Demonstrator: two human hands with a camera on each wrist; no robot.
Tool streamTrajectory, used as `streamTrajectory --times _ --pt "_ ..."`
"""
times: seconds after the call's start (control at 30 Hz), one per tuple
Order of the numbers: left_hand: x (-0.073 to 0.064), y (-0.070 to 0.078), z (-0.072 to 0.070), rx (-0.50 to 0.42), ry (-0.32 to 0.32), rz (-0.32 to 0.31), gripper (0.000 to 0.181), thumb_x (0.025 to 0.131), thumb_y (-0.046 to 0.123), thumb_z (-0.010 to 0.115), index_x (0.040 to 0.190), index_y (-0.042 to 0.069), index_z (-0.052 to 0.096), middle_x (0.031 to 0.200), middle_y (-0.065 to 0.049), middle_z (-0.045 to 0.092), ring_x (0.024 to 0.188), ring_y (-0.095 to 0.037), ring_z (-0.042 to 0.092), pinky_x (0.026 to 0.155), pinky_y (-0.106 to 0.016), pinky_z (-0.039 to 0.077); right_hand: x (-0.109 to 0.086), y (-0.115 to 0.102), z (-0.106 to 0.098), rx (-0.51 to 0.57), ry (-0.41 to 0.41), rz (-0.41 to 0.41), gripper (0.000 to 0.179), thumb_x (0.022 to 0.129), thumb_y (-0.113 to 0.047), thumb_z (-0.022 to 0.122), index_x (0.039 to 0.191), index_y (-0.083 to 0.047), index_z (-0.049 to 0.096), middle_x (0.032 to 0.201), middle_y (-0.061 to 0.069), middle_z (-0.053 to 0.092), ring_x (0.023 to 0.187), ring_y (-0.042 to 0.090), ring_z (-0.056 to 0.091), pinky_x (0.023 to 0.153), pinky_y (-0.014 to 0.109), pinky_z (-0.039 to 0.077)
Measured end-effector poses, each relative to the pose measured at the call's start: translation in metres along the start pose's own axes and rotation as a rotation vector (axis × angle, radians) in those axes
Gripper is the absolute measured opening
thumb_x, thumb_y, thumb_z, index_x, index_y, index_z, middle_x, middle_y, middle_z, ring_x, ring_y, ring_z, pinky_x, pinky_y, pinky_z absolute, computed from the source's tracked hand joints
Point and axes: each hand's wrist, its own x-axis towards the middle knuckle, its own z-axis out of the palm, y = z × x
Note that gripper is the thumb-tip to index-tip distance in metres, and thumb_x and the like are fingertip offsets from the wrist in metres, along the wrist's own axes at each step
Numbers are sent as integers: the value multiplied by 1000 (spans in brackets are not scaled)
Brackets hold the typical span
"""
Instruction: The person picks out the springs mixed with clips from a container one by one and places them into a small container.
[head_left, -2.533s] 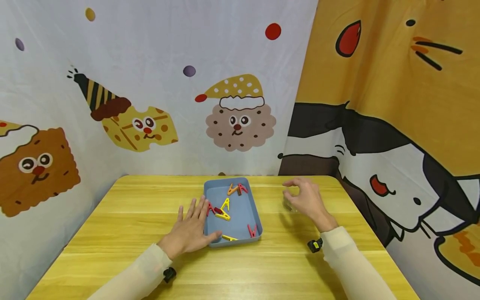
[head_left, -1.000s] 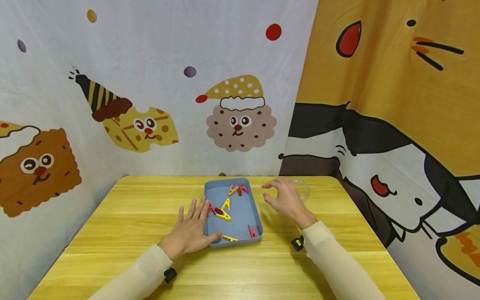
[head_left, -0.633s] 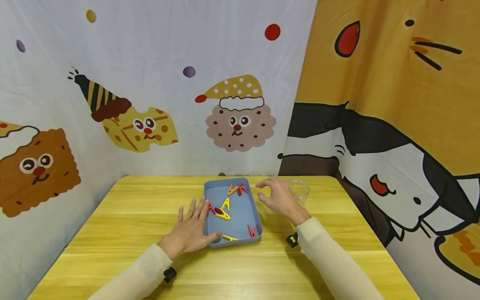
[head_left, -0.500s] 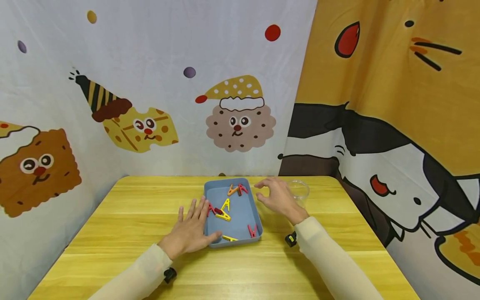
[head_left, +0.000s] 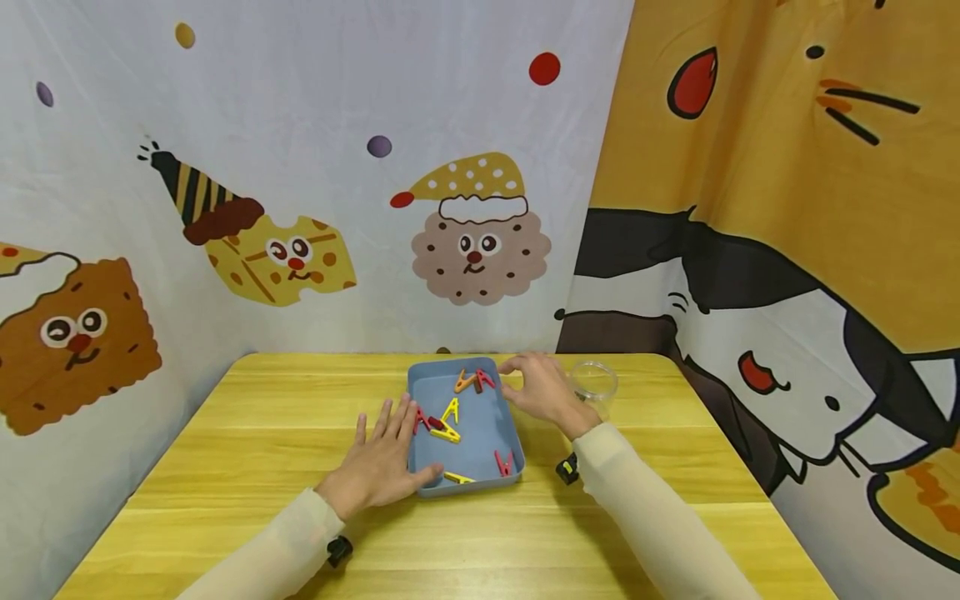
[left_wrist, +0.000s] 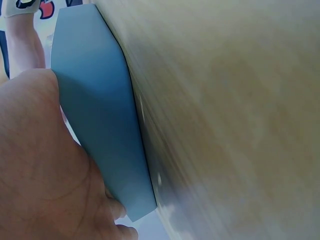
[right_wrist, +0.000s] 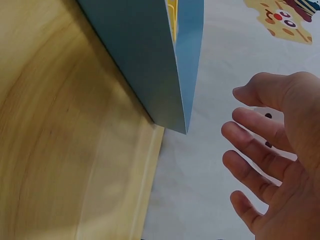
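A blue-grey tray [head_left: 480, 454] lies on the table with several small plastic clothespins inside. An orange clothespin [head_left: 463, 382] and a red clothespin [head_left: 485, 378] are near its far end, yellow ones [head_left: 447, 433] around the middle. Another red clothespin [head_left: 504, 463] sits in the near right corner. My left hand [head_left: 378, 462] rests spread along the tray's left rim, its palm against the wall [left_wrist: 100, 100] in the left wrist view. Close to the far right rim is my right hand [head_left: 542, 390], nothing between its loosely bent fingers [right_wrist: 255, 150].
A clear round container [head_left: 594, 382] stands behind and right of my right hand, partly hidden by it. The wooden table [head_left: 300, 408] ends at a cartoon-printed curtain [head_left: 465, 100] at the back.
My right hand has moved left from the clear container to the tray's far right rim, uncovering the container. My left hand and the clothespins have stayed where they were.
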Motion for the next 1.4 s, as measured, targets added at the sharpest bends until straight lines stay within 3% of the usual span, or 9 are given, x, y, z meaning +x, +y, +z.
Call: streamTrajectory --times 0.13,0.37,0.7,0.9,1.2,1.4 --pt "0 0 0 -5 2 0 121 108 79 64 187 3 13 198 -17 5 184 -50 8 141 -85 6 6 -3 6 15 -28 15 30 103 -21 88 131 -13 89 136 7 86 136 40 75 121 72 51" --pt "0 -2 2 -2 6 3 121 109 79 63 187 2 13 198 -18 6 184 -51 9 141 -86 6 15 -12 10 -2 -45 12 31 103 -26 90 131 -13 89 133 4 87 131 35 77 118 62 58" --pt "0 -2 2 0 5 0 122 108 80 63 187 3 13 198 -18 6 184 -50 9 141 -86 7 26 -21 18 -2 -119 46 31 105 -22 87 133 -11 89 136 5 88 141 39 73 129 69 44" --pt "1 -3 3 -1 9 1 122 108 81 63 187 3 13 198 -17 6 184 -50 8 141 -85 7 32 -22 26 -39 -169 71 32 105 -24 88 134 -13 89 138 2 87 141 37 71 129 68 42" --pt "1 -4 4 1 18 6 122 108 81 64 187 3 14 198 -17 6 184 -50 9 141 -86 8 41 -24 31 -102 -241 60 34 102 -26 92 133 -15 89 114 4 86 123 32 69 127 69 40" --pt "2 -5 5 5 15 7 121 108 80 63 187 3 14 198 -17 5 184 -50 9 141 -85 7 44 -26 31 -110 -258 58 34 100 -24 93 132 -15 90 132 1 87 134 36 71 132 68 38"
